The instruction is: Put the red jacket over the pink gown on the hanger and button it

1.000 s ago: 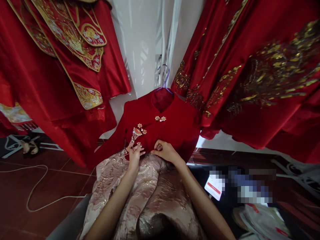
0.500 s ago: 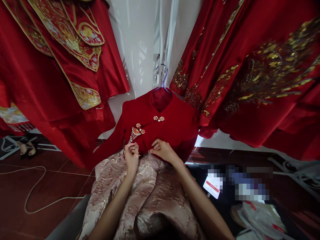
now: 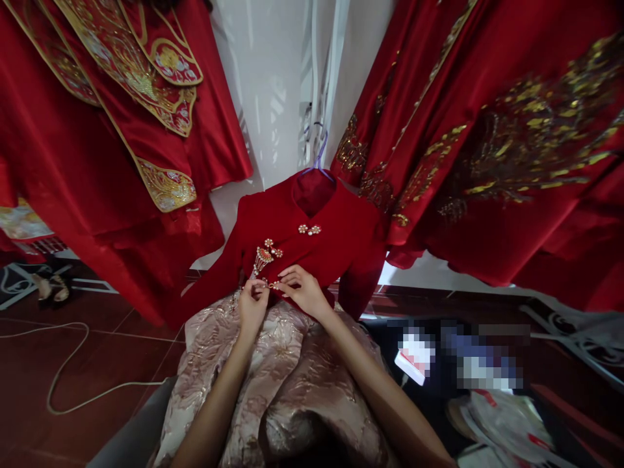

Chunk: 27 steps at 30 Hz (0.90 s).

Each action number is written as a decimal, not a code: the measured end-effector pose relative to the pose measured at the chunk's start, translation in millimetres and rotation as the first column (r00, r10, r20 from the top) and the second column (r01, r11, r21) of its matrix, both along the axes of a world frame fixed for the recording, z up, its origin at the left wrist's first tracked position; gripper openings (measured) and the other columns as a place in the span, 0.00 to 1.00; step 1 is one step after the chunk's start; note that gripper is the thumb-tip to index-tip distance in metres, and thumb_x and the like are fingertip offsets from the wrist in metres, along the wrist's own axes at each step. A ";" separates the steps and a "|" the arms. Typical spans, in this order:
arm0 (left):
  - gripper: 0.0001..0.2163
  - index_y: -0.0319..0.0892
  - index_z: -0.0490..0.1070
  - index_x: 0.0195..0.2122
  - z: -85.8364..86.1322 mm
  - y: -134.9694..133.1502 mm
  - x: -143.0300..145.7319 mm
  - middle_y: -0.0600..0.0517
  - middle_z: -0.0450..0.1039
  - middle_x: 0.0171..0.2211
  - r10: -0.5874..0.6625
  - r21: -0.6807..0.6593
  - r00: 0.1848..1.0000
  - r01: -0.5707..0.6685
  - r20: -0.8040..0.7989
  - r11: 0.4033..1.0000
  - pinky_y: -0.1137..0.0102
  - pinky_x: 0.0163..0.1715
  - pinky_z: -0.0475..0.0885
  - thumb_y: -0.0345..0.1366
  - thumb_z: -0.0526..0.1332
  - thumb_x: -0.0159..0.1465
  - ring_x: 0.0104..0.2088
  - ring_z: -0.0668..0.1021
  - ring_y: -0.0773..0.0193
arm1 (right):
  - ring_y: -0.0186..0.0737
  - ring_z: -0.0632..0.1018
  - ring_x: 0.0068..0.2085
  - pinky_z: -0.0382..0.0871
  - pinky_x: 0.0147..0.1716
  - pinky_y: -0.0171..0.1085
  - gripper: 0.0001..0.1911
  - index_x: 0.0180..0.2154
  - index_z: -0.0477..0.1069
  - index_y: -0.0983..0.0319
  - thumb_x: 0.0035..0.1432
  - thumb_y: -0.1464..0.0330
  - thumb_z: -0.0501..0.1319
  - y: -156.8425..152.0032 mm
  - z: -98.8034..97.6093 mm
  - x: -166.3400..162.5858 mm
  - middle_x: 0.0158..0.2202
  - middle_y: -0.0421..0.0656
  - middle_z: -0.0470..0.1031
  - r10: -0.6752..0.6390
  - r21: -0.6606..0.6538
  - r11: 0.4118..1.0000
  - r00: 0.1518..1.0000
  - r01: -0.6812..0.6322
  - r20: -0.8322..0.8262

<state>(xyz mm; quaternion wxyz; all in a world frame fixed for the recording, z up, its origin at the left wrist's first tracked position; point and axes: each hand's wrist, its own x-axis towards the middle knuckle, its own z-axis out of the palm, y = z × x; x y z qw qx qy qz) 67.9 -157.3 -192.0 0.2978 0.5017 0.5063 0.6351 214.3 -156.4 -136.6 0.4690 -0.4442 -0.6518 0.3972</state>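
A red long-sleeved top [image 3: 273, 211] hangs on a purple hanger [image 3: 320, 155], its lower front spread over pale pink brocade fabric [image 3: 285, 351]. My left hand [image 3: 252, 304] pinches one side of a small gold beaded clasp [image 3: 273, 285] at the lower front. Close beside it, my right hand [image 3: 306, 292] has thumb and forefinger closed on the clasp's other side. The two sides meet or nearly meet; I cannot tell whether they are hooked. Just above my left hand is a fan-shaped beaded ornament [image 3: 264, 257]. A flower-shaped clasp [image 3: 309, 229] sits below the neckline.
Embroidered red garments [image 3: 166, 117] hang at the left, and sequined ones [image 3: 526, 143] at the right. A lit phone [image 3: 413, 361] and a clear plastic bag [image 3: 509, 422] lie at the lower right. A cable [image 3: 88, 351] and shoes [image 3: 51, 288] are on the floor.
My right hand has moved left, bringing its side of the clasp up to my left hand. The top's front edge has shifted left with it.
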 end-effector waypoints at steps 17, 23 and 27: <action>0.13 0.38 0.76 0.38 9.1 -3.4 -2.0 0.48 0.79 0.33 -0.110 -0.078 0.985 0.121 0.130 0.990 0.68 0.39 0.75 0.34 0.63 0.52 0.32 0.79 0.64 | 0.36 0.78 0.34 0.71 0.36 0.35 0.08 0.38 0.63 0.58 0.55 0.70 0.59 1.2 2.8 -12.4 0.34 0.40 0.76 -0.120 0.151 0.986 0.943 0.075 0.310; 0.13 0.37 0.77 0.38 12.1 -7.7 -2.6 0.45 0.79 0.37 -0.102 -0.096 0.986 0.115 0.131 0.989 0.66 0.40 0.75 0.33 0.65 0.50 0.33 0.80 0.63 | 0.36 0.77 0.35 0.70 0.36 0.35 0.08 0.38 0.63 0.58 0.56 0.68 0.58 -0.8 1.1 -13.5 0.33 0.39 0.75 -0.189 0.218 0.969 0.912 0.113 0.365; 0.13 0.37 0.77 0.38 11.4 -8.0 -3.1 0.45 0.79 0.36 -0.110 -0.116 0.985 0.126 0.134 0.985 0.66 0.41 0.75 0.33 0.65 0.50 0.33 0.80 0.63 | 0.35 0.76 0.34 0.69 0.34 0.34 0.08 0.39 0.62 0.58 0.56 0.67 0.57 -0.9 -3.4 -15.4 0.33 0.39 0.74 -0.218 0.231 0.963 0.900 0.136 0.378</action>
